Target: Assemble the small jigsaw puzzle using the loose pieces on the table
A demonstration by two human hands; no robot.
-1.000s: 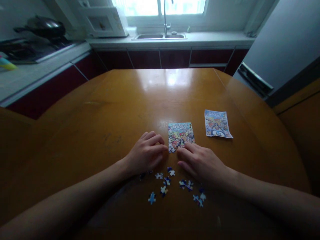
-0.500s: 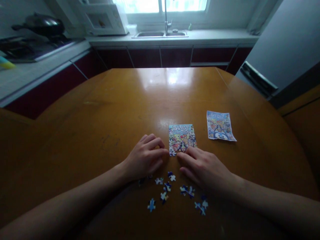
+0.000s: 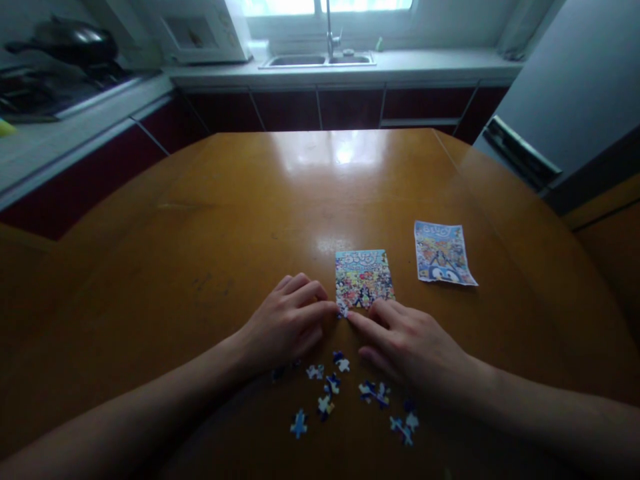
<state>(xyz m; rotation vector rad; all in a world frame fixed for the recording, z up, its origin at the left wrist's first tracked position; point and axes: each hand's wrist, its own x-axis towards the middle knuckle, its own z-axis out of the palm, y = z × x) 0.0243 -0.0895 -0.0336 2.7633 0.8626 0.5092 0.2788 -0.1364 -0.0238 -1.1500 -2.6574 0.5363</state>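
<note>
A partly assembled jigsaw puzzle (image 3: 364,277) with a crowded, colourful picture lies flat on the table. At its lower left corner is a small puzzle piece (image 3: 343,311), pinched between the index fingertips of both hands. My left hand (image 3: 287,313) comes in from the left with its fingers curled and its index tip at the piece's left side. From the right, my right hand (image 3: 407,333) covers part of the puzzle's lower edge, its index finger pressing the piece and its thumb apart. Several loose puzzle pieces (image 3: 299,423) lie nearer to me, some partly hidden by my left forearm.
A creased picture sheet (image 3: 443,255) with a similar design lies to the right of the puzzle on the wooden table (image 3: 280,200). Beyond the table are a counter with a sink (image 3: 320,61), a microwave (image 3: 195,30) and a pan on a stove (image 3: 75,47). A fridge (image 3: 575,100) stands right.
My right index finger has slid left to the corner piece, meeting the left fingertip there. More of the puzzle's lower edge shows. The view has tilted slightly.
</note>
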